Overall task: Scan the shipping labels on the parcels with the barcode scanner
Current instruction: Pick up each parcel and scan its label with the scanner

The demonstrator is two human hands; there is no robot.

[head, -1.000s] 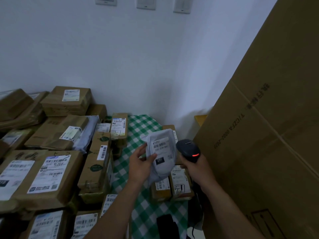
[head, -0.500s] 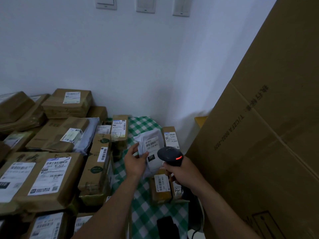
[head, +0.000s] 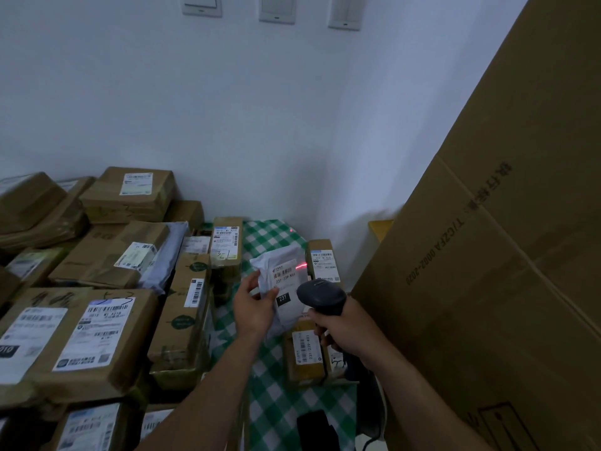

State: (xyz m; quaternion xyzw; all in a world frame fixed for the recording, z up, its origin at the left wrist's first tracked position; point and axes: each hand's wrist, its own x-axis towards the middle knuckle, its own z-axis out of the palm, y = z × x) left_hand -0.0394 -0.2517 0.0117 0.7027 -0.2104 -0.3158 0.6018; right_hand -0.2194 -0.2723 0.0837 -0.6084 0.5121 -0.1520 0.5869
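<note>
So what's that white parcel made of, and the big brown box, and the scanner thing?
The white parcel: likely a thin plastic mailer, slightly glossy; it crumples and creases in the left hand. The big brown box: cardboard, matte, with a folded seam and printed text. The scanner: probably hard plastic, dark, smooth, dull sheen.

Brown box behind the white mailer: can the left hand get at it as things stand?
Probably not yet: the left hand grips the white mailer, which hangs between it and the brown box. Nothing lies on the box, so with the mailer set down the way looks free.
</note>
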